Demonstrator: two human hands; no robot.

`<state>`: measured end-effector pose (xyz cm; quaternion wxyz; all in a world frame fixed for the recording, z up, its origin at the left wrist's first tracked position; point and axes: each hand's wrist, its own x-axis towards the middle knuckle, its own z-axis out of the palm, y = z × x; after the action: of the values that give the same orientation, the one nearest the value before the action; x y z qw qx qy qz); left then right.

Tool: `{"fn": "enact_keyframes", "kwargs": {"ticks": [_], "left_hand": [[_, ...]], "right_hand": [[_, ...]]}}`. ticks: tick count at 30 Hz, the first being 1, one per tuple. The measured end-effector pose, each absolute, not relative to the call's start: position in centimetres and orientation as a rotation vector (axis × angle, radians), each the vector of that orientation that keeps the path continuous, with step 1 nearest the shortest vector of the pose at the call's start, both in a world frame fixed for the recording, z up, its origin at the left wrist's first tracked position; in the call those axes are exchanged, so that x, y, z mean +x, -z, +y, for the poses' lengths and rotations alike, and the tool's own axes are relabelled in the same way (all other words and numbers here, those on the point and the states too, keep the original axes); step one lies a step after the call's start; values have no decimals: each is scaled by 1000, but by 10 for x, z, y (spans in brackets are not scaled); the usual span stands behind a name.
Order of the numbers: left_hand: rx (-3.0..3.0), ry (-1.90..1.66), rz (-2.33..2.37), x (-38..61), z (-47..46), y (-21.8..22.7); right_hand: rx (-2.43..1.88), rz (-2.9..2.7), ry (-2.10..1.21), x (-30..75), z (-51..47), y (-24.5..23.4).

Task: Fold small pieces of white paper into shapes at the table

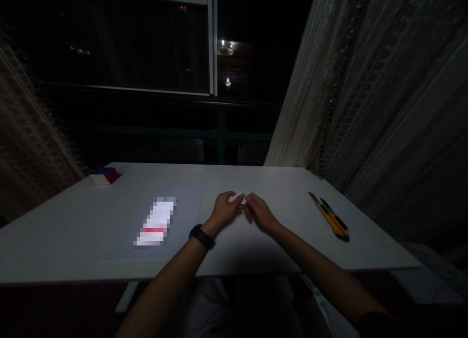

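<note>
Holding: left hand (224,210) and right hand (260,212) close together, pinching a small white paper piece (233,198)
Paper feel: likely light, soft, easily creased
Grip: opposite edges

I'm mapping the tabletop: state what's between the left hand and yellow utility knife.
In the head view: the right hand, then white tabletop.

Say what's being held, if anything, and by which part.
A small white piece, probably paper: the left hand grips its left part, the right hand its right end. Exact contact points are too small to tell.
</note>
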<state>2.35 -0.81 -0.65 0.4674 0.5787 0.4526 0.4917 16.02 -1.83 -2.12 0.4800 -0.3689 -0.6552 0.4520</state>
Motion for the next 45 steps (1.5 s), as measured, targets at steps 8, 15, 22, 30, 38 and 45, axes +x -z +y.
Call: {"fn": "enact_keyframes", "kwargs": {"ticks": [8,15,22,30,38,45], "left_hand": [[1619,-1197,1041,20,-9,8],[1709,-1259,1026,19,-7,7],[1680,-1309,988,20,-5,8],[1749,-1337,1133,19,-3,13],[1867,-1265,1171,19,-6,15],[1925,-1243,1155,21,-9,13]], "right_hand": [[-908,-1658,-1017,163,-16,22],[-942,-1607,-1068,164,-19,18],[-999,-1711,-1008,162,-27,16],[-1022,-1720,-1028,165,-18,26],[-1095,-1682,-1000,166,-16,28],[-986,-1505,-1161,166,-13,27]]}}
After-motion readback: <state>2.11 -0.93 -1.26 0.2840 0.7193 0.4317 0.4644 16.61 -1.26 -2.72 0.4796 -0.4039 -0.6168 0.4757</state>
